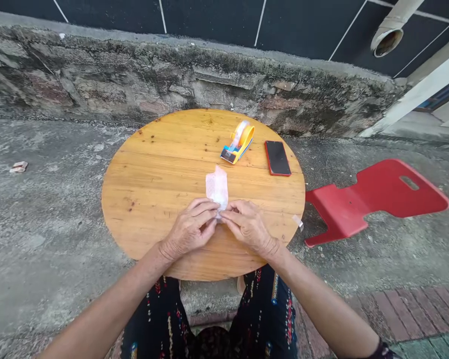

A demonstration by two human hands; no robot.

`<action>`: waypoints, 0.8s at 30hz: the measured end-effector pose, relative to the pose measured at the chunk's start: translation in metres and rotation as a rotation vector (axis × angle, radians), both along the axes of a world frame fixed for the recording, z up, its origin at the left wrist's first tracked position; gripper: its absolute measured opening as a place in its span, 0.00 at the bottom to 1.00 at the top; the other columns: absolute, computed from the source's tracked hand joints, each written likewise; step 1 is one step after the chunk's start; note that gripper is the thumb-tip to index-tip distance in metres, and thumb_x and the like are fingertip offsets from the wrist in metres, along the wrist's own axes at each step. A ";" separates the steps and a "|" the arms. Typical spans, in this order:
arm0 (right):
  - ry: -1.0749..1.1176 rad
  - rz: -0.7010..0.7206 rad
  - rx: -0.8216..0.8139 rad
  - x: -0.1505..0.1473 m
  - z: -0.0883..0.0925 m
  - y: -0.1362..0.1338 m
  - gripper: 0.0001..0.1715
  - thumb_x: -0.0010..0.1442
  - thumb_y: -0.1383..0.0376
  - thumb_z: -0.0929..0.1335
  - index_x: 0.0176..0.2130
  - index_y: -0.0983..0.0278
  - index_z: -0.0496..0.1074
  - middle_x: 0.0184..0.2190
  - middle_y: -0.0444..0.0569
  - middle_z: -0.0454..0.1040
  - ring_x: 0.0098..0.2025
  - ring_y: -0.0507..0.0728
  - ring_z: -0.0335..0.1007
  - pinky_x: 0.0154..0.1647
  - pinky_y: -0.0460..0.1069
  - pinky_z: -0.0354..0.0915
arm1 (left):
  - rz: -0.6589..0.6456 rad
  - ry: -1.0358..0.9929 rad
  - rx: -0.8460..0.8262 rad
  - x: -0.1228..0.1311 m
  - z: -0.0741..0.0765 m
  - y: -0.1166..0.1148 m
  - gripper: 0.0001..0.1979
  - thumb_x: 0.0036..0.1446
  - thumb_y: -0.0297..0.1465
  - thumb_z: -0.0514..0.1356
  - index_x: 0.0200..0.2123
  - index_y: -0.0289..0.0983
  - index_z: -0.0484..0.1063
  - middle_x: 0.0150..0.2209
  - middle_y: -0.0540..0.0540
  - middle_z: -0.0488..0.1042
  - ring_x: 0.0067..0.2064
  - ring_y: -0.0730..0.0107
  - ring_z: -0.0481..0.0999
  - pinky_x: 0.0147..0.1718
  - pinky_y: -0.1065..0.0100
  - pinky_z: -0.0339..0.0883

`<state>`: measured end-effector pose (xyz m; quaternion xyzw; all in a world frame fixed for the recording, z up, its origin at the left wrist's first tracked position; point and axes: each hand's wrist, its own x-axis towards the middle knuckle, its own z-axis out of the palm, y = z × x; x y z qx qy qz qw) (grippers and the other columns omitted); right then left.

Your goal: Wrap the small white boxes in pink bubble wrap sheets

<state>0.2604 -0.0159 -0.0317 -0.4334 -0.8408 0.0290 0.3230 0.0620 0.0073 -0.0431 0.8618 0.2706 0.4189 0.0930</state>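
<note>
A small piece of pinkish-white bubble wrap [217,187] lies on the round wooden table [164,164], its far end flat and its near end bunched up. My left hand [192,223] pinches the near end from the left, fingers closed. From the right, my right hand [249,224] grips the same end between thumb and fingers. Whatever may be inside the near end is covered by my fingertips. Beyond the wrap stands a yellow and blue tape dispenser [238,142] with a roll of clear tape.
A phone with a red edge [278,158] lies at the table's right. One strip of clear tape [298,222] hangs at the right rim. Close to that side is a red plastic chair [359,204]. Behind the table runs a low stone wall [164,85].
</note>
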 end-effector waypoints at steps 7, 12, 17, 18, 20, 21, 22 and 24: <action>0.031 -0.021 -0.196 -0.007 0.014 -0.002 0.10 0.64 0.67 0.65 0.38 0.62 0.77 0.38 0.49 0.74 0.40 0.55 0.68 0.43 0.51 0.61 | -0.063 -0.031 -0.055 -0.004 0.004 0.003 0.11 0.55 0.20 0.57 0.41 0.35 0.73 0.45 0.41 0.77 0.49 0.62 0.73 0.49 0.55 0.71; 0.066 -0.034 -0.331 -0.012 0.019 0.004 0.07 0.61 0.71 0.67 0.33 0.62 0.74 0.35 0.46 0.74 0.40 0.54 0.69 0.44 0.50 0.59 | -0.015 -0.038 -0.156 -0.004 0.004 0.003 0.13 0.56 0.22 0.59 0.46 0.35 0.70 0.44 0.41 0.76 0.48 0.64 0.73 0.47 0.59 0.71; 0.105 -0.079 -0.358 -0.016 0.020 0.003 0.07 0.60 0.72 0.67 0.31 0.63 0.70 0.34 0.46 0.73 0.40 0.55 0.68 0.44 0.50 0.61 | -0.007 -0.031 -0.082 0.000 0.001 0.000 0.18 0.56 0.20 0.58 0.50 0.35 0.69 0.45 0.41 0.76 0.48 0.63 0.72 0.48 0.57 0.71; 0.126 -0.084 -0.347 -0.016 0.019 0.002 0.06 0.59 0.72 0.67 0.31 0.62 0.70 0.34 0.46 0.72 0.40 0.55 0.68 0.44 0.51 0.61 | -0.010 -0.040 -0.055 0.001 0.000 0.001 0.17 0.56 0.19 0.58 0.49 0.36 0.70 0.45 0.42 0.76 0.48 0.63 0.72 0.48 0.56 0.71; 0.180 -0.112 -0.313 -0.015 0.015 0.000 0.03 0.59 0.69 0.68 0.33 0.62 0.70 0.35 0.47 0.72 0.40 0.55 0.68 0.44 0.51 0.62 | -0.005 -0.063 -0.019 0.003 -0.002 0.001 0.16 0.57 0.19 0.58 0.48 0.36 0.71 0.45 0.42 0.76 0.48 0.63 0.72 0.47 0.56 0.72; 0.209 -0.134 -0.297 -0.015 0.013 -0.001 0.01 0.59 0.68 0.68 0.34 0.62 0.70 0.36 0.47 0.72 0.40 0.56 0.68 0.44 0.51 0.62 | 0.000 -0.071 -0.013 0.003 -0.002 0.002 0.15 0.57 0.19 0.57 0.47 0.36 0.72 0.44 0.42 0.76 0.48 0.63 0.72 0.46 0.56 0.72; 0.240 -0.154 -0.284 -0.014 0.009 -0.001 0.03 0.58 0.66 0.69 0.36 0.61 0.70 0.38 0.48 0.71 0.41 0.56 0.68 0.45 0.52 0.63 | 0.005 -0.076 -0.013 0.004 -0.003 0.002 0.15 0.57 0.19 0.57 0.46 0.37 0.72 0.44 0.42 0.76 0.47 0.63 0.72 0.46 0.56 0.72; 0.308 -0.167 -0.283 -0.014 0.002 -0.001 0.06 0.58 0.65 0.69 0.38 0.61 0.69 0.41 0.49 0.70 0.43 0.57 0.68 0.45 0.52 0.64 | 0.017 -0.078 -0.023 0.006 -0.003 0.003 0.14 0.57 0.20 0.57 0.44 0.37 0.73 0.43 0.42 0.76 0.47 0.63 0.73 0.46 0.56 0.72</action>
